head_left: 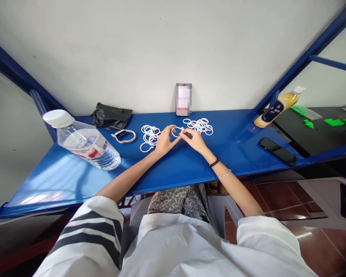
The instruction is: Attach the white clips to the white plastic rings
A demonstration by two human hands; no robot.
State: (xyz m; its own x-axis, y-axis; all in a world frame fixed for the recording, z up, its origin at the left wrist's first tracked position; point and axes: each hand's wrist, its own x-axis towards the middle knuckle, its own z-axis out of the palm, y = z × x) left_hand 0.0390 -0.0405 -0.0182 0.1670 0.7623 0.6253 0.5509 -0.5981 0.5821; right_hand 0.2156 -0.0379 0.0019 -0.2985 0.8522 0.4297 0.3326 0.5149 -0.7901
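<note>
A thin white plastic ring (pixel 172 132) with a small catch on its right side is held just above the blue table between my two hands. My left hand (pixel 165 141) curves around the ring's left side with thumb and fingers on it. Opposite it, my right hand (pixel 195 140) pinches the ring at the catch. Beside my left hand lies a loose pile of similar white rings (pixel 150 135). A second pile of white rings (pixel 202 126) rests just beyond my right hand. My fingertips partly cover the held ring.
Against the wall leans a lit phone (pixel 183 100). On the left of the blue table (pixel 173 169) are a large water bottle (pixel 86 144), a watch (pixel 123 135) and a black plastic bag (pixel 111 116). To the right are a yellow drink bottle (pixel 276 107) and a dark phone (pixel 277 151).
</note>
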